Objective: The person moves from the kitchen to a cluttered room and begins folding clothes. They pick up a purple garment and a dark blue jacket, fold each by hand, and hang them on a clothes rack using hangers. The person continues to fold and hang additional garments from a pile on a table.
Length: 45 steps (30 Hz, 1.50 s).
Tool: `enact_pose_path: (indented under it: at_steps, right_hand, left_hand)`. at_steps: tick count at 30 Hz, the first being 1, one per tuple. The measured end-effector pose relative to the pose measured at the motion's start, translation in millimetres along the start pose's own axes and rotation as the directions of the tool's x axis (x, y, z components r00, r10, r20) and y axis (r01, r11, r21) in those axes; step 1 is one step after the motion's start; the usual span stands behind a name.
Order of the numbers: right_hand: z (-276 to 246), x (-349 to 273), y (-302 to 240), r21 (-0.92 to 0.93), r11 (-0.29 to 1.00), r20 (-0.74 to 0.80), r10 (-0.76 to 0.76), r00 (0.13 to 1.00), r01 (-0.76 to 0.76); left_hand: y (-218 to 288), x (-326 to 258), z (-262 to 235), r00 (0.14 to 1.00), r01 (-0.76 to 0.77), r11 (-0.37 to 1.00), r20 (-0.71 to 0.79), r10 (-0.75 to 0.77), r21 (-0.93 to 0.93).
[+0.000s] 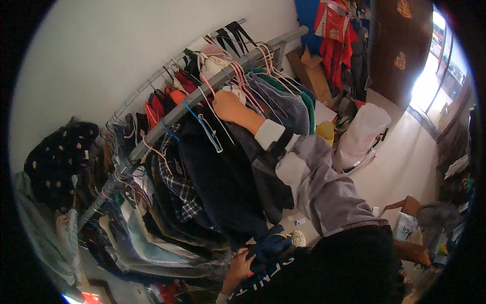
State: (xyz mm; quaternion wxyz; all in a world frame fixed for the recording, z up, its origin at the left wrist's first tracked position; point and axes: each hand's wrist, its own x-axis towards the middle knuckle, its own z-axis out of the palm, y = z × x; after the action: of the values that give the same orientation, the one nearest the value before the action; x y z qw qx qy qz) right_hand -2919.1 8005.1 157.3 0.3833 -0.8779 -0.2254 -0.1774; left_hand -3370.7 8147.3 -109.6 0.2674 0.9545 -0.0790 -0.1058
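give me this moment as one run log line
left hand: on navy cloth | right hand: raised at rail, grip unclear | plaid shirt: hanging below rail

From the head, one wide fisheye view looks down, near the bare left hand [240, 265] and bare right hand [229, 105].

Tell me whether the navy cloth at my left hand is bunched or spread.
Bunched: the navy cloth gathers in crumpled folds at the left hand.

Navy garment [268, 248] I've got here looks like matt cloth, the rail [174, 115] is dull grey metal, that white bag [362, 131] is crinkly plastic, box [315, 80] plain cardboard, floor [405, 157] kinda glossy.
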Motion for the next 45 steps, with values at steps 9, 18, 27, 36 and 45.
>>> enact_pose_path:
  at_steps: [9, 18, 27, 36, 45]
  right_hand:
    - [-67, -53, 81, -0.234, 0.964, -0.510, -0.009, 0.860, -0.129]
    - [-57, -61, 127, -0.053, 0.993, -0.205, 0.094, 0.974, -0.107]
    - [-140, -124, 103, 0.083, 0.996, -0.320, 0.014, 0.947, 0.013]
    - [-172, -363, 62, 0.805, 0.428, 0.113, 0.568, 0.815, -0.410]
    - [-143, -461, 9, 0.302, 0.882, 0.464, 0.195, 0.864, -0.361]
  left_hand:
    - [86, 15, -45, 0.836, 0.501, 0.740, 0.029, -0.548, -0.448]
    - [140, 48, -85, 0.858, 0.472, 0.717, 0.083, -0.506, -0.512]
    - [145, 60, -89, 0.761, 0.604, 0.614, 0.141, -0.633, -0.508]
    - [133, 90, -120, 0.864, 0.337, 0.202, 0.217, -0.455, -0.920]
    - [140, 108, -132, 0.925, 0.370, 0.407, 0.291, -0.245, -0.835]
